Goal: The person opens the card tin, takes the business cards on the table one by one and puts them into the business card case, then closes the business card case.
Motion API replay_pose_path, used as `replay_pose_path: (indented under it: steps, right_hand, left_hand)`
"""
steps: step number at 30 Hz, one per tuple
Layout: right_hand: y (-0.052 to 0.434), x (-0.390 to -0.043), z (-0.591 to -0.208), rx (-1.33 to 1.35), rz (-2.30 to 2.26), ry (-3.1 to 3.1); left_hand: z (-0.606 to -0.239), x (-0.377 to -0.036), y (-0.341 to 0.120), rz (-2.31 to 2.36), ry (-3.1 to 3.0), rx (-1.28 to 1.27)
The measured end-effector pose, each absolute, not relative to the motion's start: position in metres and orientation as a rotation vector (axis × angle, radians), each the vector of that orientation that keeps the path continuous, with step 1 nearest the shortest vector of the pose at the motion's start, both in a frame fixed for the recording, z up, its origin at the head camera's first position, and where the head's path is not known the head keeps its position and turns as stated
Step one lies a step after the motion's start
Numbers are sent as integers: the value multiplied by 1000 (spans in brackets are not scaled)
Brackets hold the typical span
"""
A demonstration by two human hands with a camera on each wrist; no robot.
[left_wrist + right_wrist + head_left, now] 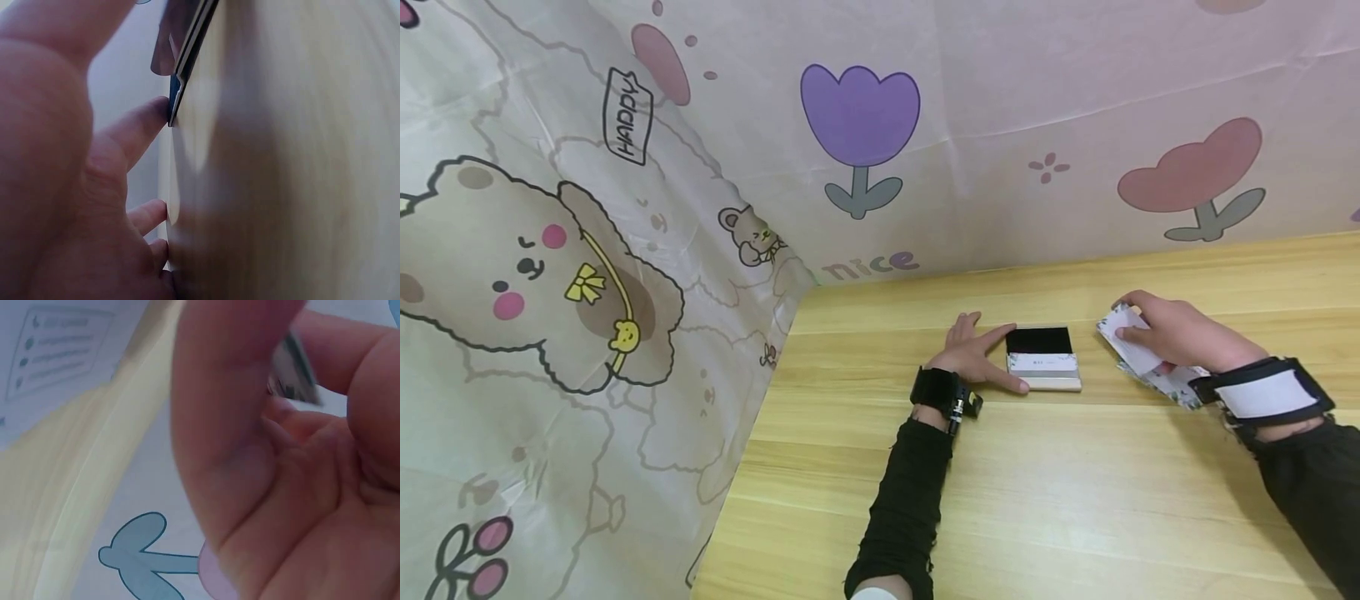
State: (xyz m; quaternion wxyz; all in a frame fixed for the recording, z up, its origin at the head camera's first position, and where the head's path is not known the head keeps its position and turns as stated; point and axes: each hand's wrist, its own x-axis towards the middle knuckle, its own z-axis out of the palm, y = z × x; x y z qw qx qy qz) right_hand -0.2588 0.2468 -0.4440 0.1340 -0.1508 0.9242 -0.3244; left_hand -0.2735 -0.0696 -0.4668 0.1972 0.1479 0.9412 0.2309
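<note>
My left hand (967, 354) lies on the table with its fingers spread. Its thumb and index finger reach to the near and far left corners of an open card case (1039, 340), black in its far half and silvery along the near edge. A white printed card (1042, 363) lies in the case. To the right, my right hand (1187, 332) pinches white cards (1126, 337) with floral corners between thumb and fingers. More floral cards (1180, 385) show below that hand. The right wrist view catches a card edge (295, 374) between the fingers and a card (59, 353) with printed lines.
The light wooden table (1075, 500) meets a patterned cloth (985, 167) along its back edge. Another stretch of cloth (625, 450), printed with bears, hangs along the left side. Black straps with small devices sit around both wrists.
</note>
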Motion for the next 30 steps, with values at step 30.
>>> replay_pose_path:
  steps: [30]
  right_hand:
    - [196, -254, -452, -706, -1138, 2813]
  left_hand:
    - [-465, -270, -68, 648, 2650, 376]
